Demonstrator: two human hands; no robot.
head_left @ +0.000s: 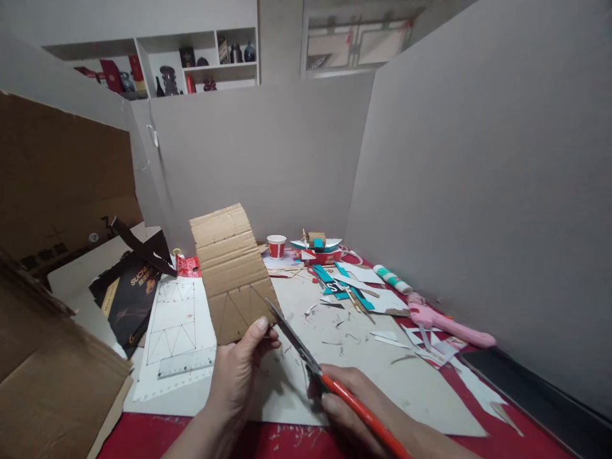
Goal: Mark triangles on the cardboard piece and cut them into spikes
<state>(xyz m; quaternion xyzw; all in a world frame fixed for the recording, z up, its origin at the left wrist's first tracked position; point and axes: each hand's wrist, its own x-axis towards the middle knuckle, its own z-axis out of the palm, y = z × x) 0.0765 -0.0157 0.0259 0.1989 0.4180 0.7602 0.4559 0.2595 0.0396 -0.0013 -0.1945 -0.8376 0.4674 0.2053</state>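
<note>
My left hand (243, 360) grips the lower edge of a bent piece of corrugated cardboard (234, 274), thumb on its front face. Triangles are drawn in dark lines across the cardboard's lower part. In my right hand (354, 401) is a pair of scissors (306, 357) with red handles. Their blade tips touch or overlap the cardboard's right side; I cannot tell whether they are cutting into it. Left of the cardboard lies a white sheet (172, 325) with a similar line drawing, and a clear ruler (186, 363) rests on its lower part.
A pink glue gun (449, 322) lies at the right beside a green-and-white bottle (392, 278). Teal and white scraps (339, 284) litter the white board (382, 389). Farther back stand a paper cup (276, 246) and a small model boat (316, 242). A large cardboard box (43, 357) fills the left.
</note>
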